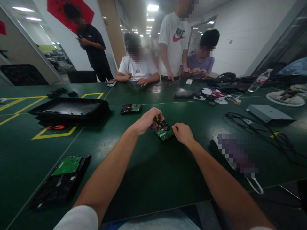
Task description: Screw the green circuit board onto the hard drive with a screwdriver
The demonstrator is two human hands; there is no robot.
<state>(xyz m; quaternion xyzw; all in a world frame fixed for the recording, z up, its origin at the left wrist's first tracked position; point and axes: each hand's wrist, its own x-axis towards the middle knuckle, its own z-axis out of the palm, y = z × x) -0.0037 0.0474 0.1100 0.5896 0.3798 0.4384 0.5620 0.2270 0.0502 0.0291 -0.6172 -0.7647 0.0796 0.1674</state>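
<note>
A hard drive with a green circuit board (pixel 165 133) lies in the middle of the green table, between my hands. My left hand (pixel 150 119) is closed around a small yellow and black tool (pixel 157 118) at the drive's far left corner; the tool's lower end is hard to make out. At the drive's right edge, my right hand (pixel 183 132) has its fingers pinched together against the side, holding the drive there.
Another drive (pixel 131 109) lies beyond my left hand, and a larger one (pixel 63 179) at the near left. Black trays (pixel 69 110) are stacked at left. At right are a phone (pixel 235 153), cables (pixel 266 127) and a grey box (pixel 270 114). Several people are across the table.
</note>
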